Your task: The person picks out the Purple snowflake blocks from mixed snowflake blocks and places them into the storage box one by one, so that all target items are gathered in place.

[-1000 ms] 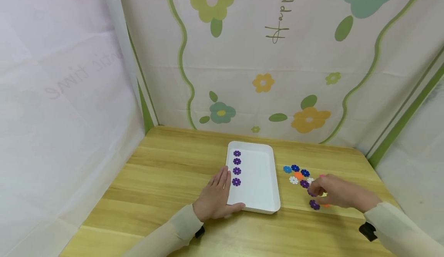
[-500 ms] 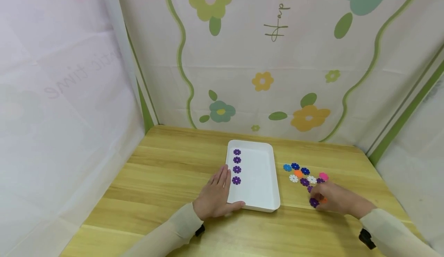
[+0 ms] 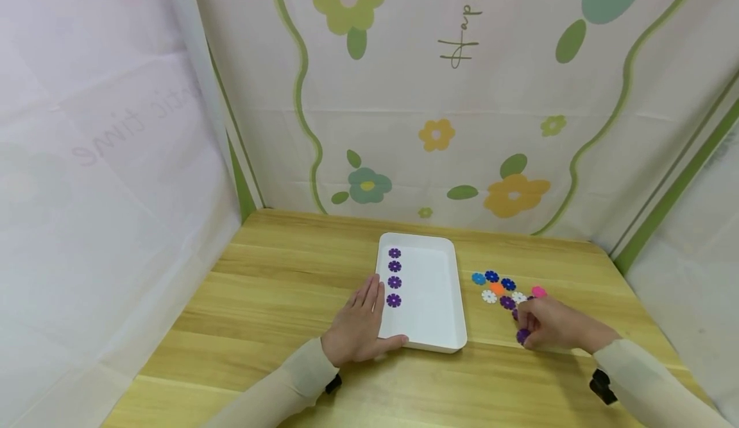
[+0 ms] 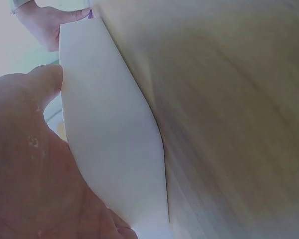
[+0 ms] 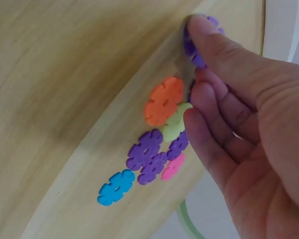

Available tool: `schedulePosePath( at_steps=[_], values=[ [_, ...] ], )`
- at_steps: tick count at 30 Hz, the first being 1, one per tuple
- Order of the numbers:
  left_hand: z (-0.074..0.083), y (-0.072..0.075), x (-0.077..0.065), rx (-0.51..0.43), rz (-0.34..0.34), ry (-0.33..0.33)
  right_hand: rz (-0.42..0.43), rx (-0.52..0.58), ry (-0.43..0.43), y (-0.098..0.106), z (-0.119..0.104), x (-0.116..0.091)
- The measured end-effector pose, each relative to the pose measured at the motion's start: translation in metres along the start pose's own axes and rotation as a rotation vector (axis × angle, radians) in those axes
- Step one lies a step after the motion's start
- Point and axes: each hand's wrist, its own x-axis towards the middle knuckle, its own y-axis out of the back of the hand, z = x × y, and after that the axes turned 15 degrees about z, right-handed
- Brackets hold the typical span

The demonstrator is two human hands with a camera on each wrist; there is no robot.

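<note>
Four purple snowflake discs (image 3: 394, 282) line our white tray (image 3: 430, 296); our left hand (image 3: 356, 326) lies straight-fingered against it, while, to its right, our right hand (image 3: 555, 326) pinches another purple disc (image 3: 522, 336) beside loose coloured discs (image 3: 507, 302).

White tray (image 3: 432, 293), shallow and rectangular with rounded corners, flat on the wooden surface (image 3: 277, 287), its far end near the surface's far edge. Four purple notched discs (image 3: 394, 282) lie in a column from its far left corner. A similar purple disc (image 3: 522, 336), tilted, pinched in the right grip (image 3: 553, 326), sits between tray and the surface's right edge.
</note>
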Motion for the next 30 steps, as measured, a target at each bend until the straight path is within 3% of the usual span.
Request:
schedulePosePath(
  at_steps=[5, 12, 21, 30],
  values=[
    [0.0, -0.002, 0.001, -0.01, -0.006, 0.001, -0.026, 0.085, 0.009, 0.002, 0.0, 0.002],
    [-0.001, -0.002, 0.001, -0.013, -0.011, 0.001, -0.024, 0.079, 0.148, 0.01, -0.011, 0.013],
    [-0.001, -0.001, 0.001, -0.001, 0.006, -0.009, -0.074, 0.048, 0.066, 0.03, -0.051, 0.045],
    [-0.002, -0.002, 0.001, -0.004, 0.012, -0.017, -0.103, 0.004, 0.105, 0.026, -0.092, 0.086]
  ],
)
